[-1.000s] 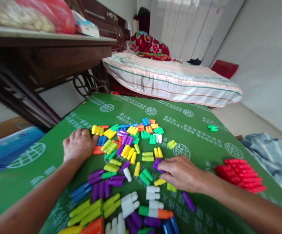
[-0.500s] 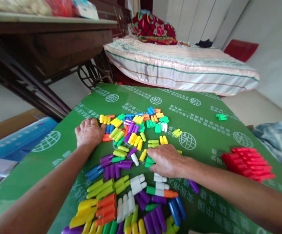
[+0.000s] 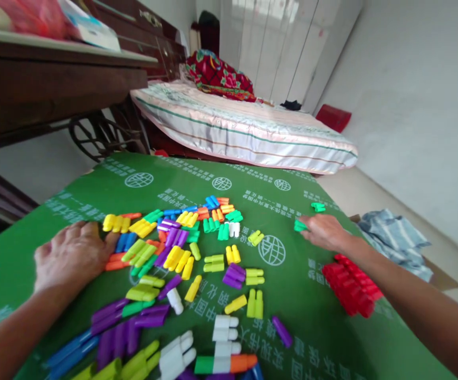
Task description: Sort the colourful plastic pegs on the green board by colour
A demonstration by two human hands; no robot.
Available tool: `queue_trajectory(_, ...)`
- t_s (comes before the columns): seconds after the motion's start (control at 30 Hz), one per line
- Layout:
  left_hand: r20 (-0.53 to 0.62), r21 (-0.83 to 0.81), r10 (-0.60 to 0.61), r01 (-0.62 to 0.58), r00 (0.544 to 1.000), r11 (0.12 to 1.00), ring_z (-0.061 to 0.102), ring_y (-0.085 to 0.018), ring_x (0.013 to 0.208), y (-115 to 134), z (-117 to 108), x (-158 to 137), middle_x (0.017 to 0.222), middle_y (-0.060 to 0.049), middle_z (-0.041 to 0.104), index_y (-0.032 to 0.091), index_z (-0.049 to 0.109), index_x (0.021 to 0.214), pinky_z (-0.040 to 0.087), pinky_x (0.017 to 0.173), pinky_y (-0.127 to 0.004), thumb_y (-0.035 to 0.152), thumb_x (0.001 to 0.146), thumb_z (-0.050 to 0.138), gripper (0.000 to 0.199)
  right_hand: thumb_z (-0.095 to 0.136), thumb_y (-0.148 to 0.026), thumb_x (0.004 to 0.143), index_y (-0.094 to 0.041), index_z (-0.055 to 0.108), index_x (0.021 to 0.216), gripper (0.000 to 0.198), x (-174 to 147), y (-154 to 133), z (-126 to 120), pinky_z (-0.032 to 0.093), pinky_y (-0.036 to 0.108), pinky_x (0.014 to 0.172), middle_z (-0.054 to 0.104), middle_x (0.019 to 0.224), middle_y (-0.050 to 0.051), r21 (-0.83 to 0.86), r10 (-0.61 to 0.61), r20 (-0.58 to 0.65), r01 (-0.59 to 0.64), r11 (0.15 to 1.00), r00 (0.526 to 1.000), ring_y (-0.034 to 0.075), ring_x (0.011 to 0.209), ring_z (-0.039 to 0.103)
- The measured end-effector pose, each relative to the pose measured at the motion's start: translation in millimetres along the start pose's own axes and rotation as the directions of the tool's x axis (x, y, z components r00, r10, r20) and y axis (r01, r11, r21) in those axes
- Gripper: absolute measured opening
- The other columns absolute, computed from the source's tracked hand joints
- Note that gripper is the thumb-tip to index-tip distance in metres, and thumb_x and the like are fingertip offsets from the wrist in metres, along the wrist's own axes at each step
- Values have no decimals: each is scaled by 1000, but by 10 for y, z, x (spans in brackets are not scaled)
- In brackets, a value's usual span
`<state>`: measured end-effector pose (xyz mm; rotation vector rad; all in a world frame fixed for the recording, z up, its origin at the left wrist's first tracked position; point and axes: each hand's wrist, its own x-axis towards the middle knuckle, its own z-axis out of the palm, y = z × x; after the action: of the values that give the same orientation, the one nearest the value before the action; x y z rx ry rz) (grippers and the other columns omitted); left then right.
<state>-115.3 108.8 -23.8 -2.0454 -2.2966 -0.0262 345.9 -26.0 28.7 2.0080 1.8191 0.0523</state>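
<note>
Right hand (image 3: pixel 324 231) left pile, now far right holding green piece (image 3: pixel 300 226).

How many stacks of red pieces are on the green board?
1: the red stack lies near the green board's right edge, just beyond the right forearm. Loose orange pieces sit beside the left hand; more red may be hidden.

Green printed board (image 3: pixel 292 211), scattered coloured plastic pegs (image 3: pixel 181 258), red peg stack (image 3: pixel 350 285)

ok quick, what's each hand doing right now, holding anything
Left hand: open, palm down on the green printed board, beside the heap of coloured plastic pegs.
Right hand: fingers pinched on a small green plastic peg piece.
</note>
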Motion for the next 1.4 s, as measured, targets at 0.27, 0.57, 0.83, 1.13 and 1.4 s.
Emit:
queue_trajectory(0.27, 15, 26, -9, 8, 1000, 1000, 40, -33, 124, 51, -111, -38, 133, -18, 49, 13, 50, 119, 34, 99, -48, 53, 83, 7, 69, 45, -23, 90, -15, 57, 118, 32, 231, 817, 568, 45, 32, 74, 70, 95, 16, -18, 155, 58, -154, 988, 986, 26, 90, 67)
queue_trajectory(0.57, -2, 16, 17, -17, 1000, 1000, 39, -34, 125, 51, -95, -41, 135, -19, 46, 11, 48, 121, 33, 101, -48, 55, 81, 2, 76, 43, -22, 89, -18, 51, 125, 37, 321, 945, 717, 43, 29, 74, 68, 106, 15, 24, 233, 13, -234, 972, 972, 24, 97, 64)
queue_trajectory(0.83, 3, 8, 24, -24, 1000, 1000, 39, -35, 124, 15, -66, -20, 135, -20, 46, 11, 49, 121, 33, 100, -49, 54, 81, 7, 72, 41, -22, 89, -15, 56, 117, 32, 367, 930, 715, 42, 30, 72, 69, 101, 18, 47, 254, -8, -254, 966, 967, 26, 94, 65)
queue_trajectory(1.13, 39, 21, 0, 0, 999, 1000, 39, -36, 125, 78, -136, -46, 136, -20, 45, 9, 47, 123, 33, 100, -49, 55, 80, 7, 75, 44, -21, 88, -15, 56, 118, 33, 402, 978, 737, 42, 28, 72, 68, 102, 17, 44, 268, -2, -268, 962, 963, 25, 94, 65)
queue_trajectory(1.4, 28, 43, 4, -5, 1000, 999, 39, -35, 126, 22, -70, -3, 138, -18, 45, 11, 48, 123, 34, 100, -48, 58, 79, 2, 79, 44, -20, 87, -14, 56, 116, 32, 414, 973, 733, 43, 29, 71, 68, 103, 18, 61, 281, -6, -280, 958, 960, 26, 95, 65)
